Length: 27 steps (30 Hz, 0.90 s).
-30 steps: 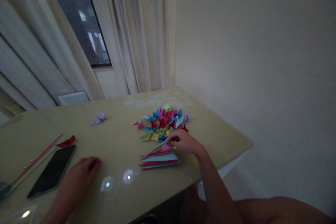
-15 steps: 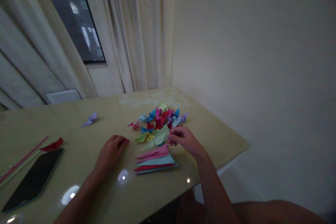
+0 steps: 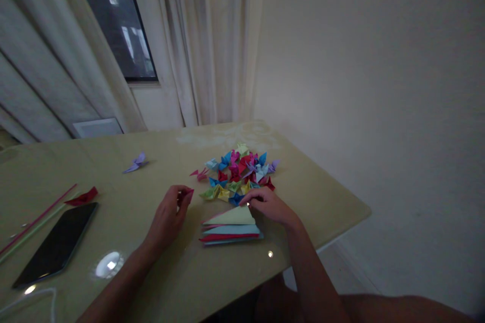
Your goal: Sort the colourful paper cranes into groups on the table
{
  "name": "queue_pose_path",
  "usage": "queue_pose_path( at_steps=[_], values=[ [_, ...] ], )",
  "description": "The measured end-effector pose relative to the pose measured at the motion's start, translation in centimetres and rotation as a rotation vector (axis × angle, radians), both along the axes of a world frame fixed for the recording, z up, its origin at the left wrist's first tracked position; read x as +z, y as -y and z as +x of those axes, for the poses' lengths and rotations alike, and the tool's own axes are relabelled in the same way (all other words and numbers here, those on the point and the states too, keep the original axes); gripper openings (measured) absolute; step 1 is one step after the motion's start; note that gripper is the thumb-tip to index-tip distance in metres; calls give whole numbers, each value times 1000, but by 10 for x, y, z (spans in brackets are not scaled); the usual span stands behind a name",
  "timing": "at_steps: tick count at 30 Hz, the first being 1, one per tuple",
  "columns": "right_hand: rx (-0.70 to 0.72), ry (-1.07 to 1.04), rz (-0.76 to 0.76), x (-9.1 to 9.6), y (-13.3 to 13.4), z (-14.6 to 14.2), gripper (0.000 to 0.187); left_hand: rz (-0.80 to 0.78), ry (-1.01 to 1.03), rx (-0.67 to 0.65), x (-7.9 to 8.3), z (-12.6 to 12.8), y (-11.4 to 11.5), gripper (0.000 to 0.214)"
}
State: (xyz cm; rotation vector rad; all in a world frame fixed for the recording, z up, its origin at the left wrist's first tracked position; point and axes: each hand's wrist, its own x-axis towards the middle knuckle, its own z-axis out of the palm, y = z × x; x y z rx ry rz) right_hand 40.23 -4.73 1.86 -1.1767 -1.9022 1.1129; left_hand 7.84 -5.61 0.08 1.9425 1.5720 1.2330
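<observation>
Between the thumb and fingers of my left hand (image 3: 170, 217) is a small pink piece of folded paper (image 3: 191, 192), mostly hidden by the hand. My right hand (image 3: 272, 206) has its fingertips closed at the upper right edge of a pale green folded paper (image 3: 230, 216). That green sheet lies on top of a stack of folded papers (image 3: 231, 237) in pink, light blue and red. Just beyond the stack is a cluster of colourful origami cranes (image 3: 235, 169), part of it behind my right fingers.
A lilac paper crane (image 3: 136, 163) sits alone at the back left. On the left lie a black phone (image 3: 56, 245), a red folded paper (image 3: 82, 197) and thin pink and green sticks (image 3: 41, 217). A white cable (image 3: 53, 298) shows at lower left. The table's right edge runs beside the wall.
My right hand has lowered the pale green paper from in front of the cranes onto the stack. My left hand has lifted slightly and turned, with the pink paper still in its fingers.
</observation>
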Motion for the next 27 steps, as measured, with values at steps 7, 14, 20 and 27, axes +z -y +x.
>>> queue_pose_path(
  at_steps=[7, 14, 20, 27],
  values=[
    [-7, -162, -84, 12, 9, -9, 19, 24, 48, -44, 3, 10, 4, 31],
    [-46, -345, 150, 14, 7, -16, 26, 56, 233, -30, 7, 15, 11, 44],
    [93, -187, 45, 6, 10, -22, 30, 70, 239, -81, 6, 21, 19, 42],
    [158, -245, 233, 10, 15, -44, 31, -169, 352, -369, 1, 50, 30, 37]
  ],
)
